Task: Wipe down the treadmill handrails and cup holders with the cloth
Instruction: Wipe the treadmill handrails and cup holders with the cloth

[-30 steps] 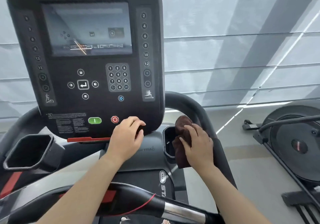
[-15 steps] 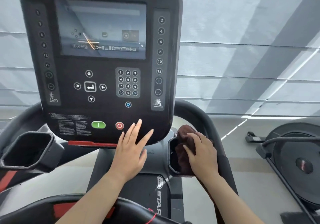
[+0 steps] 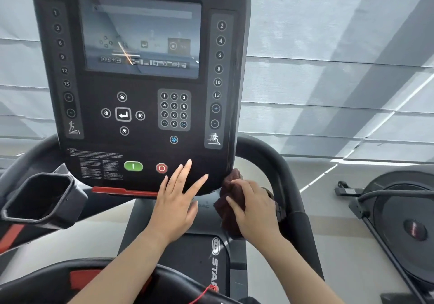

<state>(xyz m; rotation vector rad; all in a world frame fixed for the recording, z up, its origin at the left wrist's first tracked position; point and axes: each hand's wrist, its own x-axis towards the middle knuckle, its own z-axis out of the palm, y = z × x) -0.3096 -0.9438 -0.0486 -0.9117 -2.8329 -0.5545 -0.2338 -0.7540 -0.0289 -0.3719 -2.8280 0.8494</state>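
A Star Trac console (image 3: 141, 106) stands ahead, grey blinds (image 3: 328, 73) behind it, and another exercise machine (image 3: 404, 221) to the right.

The cloth (image 3: 231, 201) is showing a dark reddish brown, perhaps nearer maroon in the shade. The console (image 3: 98, 125) is wearing matte black with white numerals and lettering. On it the start button (image 3: 133, 166) is glowing green, the stop button (image 3: 161, 168) red and the fan button (image 3: 173, 139) blue. A red strip (image 3: 122, 190) is running under its lower edge. The handrail (image 3: 270, 160) and cup holder (image 3: 74, 206) are showing black. The blinds (image 3: 328, 45) are carrying pale grey bands crossed by diagonal shadow stripes.
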